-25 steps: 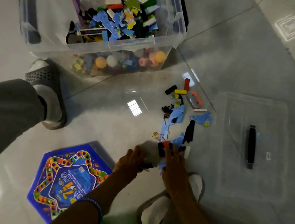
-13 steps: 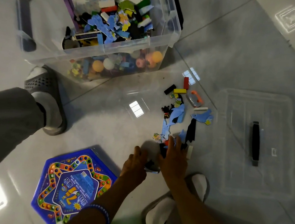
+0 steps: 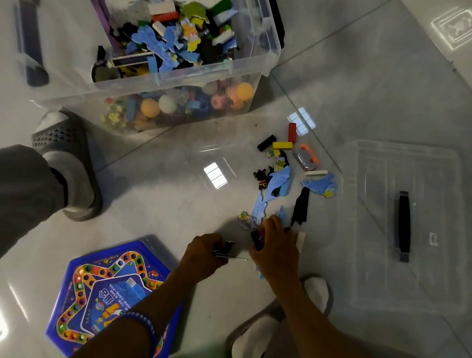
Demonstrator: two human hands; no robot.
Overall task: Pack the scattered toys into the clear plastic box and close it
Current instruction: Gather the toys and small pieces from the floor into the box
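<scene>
Left hand (image 3: 204, 254) has drawn back, grip pinching thin pieces (image 3: 229, 254).

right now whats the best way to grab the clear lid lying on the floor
Take the clear lid by its black handle, coming straight down from above. The lid lies flat with its top up, so its thin edges sit low against the tiles, while the handle runs along the middle as a raised bar. The right hand is nearer.

Glossy grey tiled floor (image 3: 352, 74), window glare
</scene>
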